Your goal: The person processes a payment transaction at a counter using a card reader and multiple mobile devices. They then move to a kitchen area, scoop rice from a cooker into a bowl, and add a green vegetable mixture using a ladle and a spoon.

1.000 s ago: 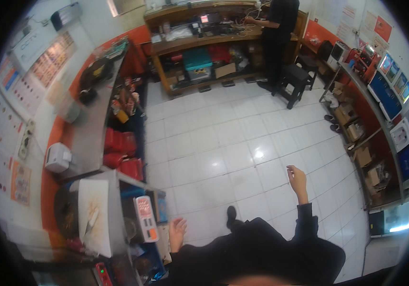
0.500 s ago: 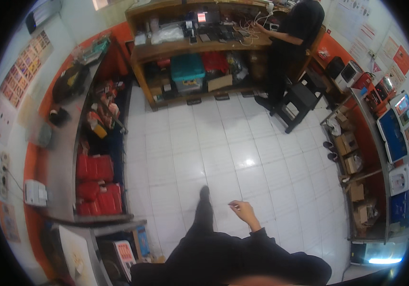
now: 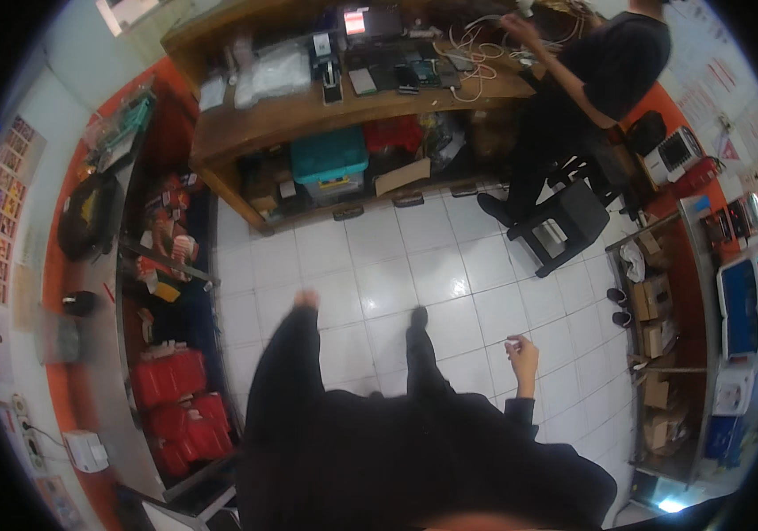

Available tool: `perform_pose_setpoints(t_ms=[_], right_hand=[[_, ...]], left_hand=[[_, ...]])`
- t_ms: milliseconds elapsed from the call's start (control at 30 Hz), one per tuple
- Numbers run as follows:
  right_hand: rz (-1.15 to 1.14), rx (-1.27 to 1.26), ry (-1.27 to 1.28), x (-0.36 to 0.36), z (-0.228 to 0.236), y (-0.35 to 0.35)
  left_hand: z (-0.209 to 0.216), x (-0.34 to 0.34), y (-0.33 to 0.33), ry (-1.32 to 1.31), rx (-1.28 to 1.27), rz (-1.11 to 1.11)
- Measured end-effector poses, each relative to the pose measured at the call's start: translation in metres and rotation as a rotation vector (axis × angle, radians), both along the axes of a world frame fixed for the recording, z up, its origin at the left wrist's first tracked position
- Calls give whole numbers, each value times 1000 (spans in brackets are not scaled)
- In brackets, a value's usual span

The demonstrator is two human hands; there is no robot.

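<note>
My left hand (image 3: 306,299) reaches forward at the end of a dark sleeve, above the white tiled floor (image 3: 370,283). Motion smears its fingers, so their pose does not show. My right hand (image 3: 523,354) hangs over the tiles on the right with its fingers loosely bent and a little apart; nothing shows in it. One dark shoe (image 3: 419,316) of mine is stepping forward between the hands. Ahead stands a wooden counter (image 3: 246,142), bearing phones (image 3: 363,81), a laptop (image 3: 370,22), clear plastic bags (image 3: 273,75) and white cables (image 3: 476,62).
A person in black (image 3: 613,71) stands at the counter's right end, one hand near the cables. Beside them is a black stool (image 3: 565,226). A metal shelf with red packages (image 3: 171,380) runs along the left; another shelf with cardboard boxes (image 3: 653,296) lines the right.
The counter and stool appear nearer. My left hand has come into view. My right hand sits farther right, and my view has swung a little.
</note>
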State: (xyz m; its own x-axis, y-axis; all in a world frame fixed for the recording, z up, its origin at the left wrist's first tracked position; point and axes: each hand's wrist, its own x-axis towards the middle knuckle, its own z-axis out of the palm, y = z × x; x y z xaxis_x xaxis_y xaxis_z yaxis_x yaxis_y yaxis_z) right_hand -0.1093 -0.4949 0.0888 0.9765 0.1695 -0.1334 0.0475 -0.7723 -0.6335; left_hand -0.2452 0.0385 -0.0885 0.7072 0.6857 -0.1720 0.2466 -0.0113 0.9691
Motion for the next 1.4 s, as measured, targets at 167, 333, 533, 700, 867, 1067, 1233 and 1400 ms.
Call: perform_pose_setpoints(t_ms=[167, 333, 533, 700, 867, 1067, 1233, 1400], right_hand=[[0, 166, 97, 161, 30, 64], [427, 466, 94, 322, 41, 204], [824, 508, 39, 480, 78, 446], [829, 446, -114, 605, 71, 660], [674, 213, -207, 684, 57, 822], [993, 776, 315, 657, 102, 850], [1312, 387, -97, 682, 136, 781], [1398, 284, -179, 707, 164, 761]], left_hand=[[82, 224, 11, -198, -331, 117], [130, 298, -3, -367, -188, 159], [143, 371, 142, -261, 192, 266], [192, 502, 266, -192, 436, 151], [198, 647, 348, -72, 570, -54], [139, 688, 372, 330, 654, -121], [163, 697, 368, 556, 987, -384], [188, 700, 379, 624, 801, -458]])
